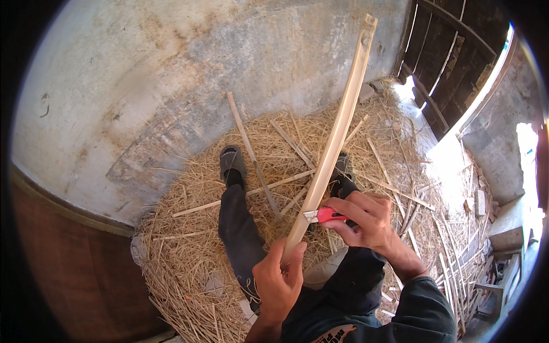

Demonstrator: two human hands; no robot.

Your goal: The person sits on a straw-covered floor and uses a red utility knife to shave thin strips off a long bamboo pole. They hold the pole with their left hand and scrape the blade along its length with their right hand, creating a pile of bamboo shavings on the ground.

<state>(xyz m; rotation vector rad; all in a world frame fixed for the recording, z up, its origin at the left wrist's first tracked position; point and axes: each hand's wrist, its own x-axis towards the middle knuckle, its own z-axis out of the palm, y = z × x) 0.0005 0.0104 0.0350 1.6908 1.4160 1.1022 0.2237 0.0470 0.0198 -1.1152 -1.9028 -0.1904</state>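
A long, pale strip of split bamboo point(342, 120) slants up and away in front of me, its far end near the wall. My left hand point(278, 278) is closed round its near end, thumb along one side. In my right hand point(366, 219) is a red utility knife point(330, 215), gripped in closed fingers. The knife's metal blade end meets the strip's right edge, a little above my left hand. Whether the blade bites into the bamboo is too small to tell.
Straw and shavings point(194, 251) cover the floor around my legs, with several loose bamboo strips point(251, 151) among them. One strip leans toward the stained wall point(143, 86). A dark wooden door point(446, 51) stands at the far right, a brown panel point(74, 268) at the left.
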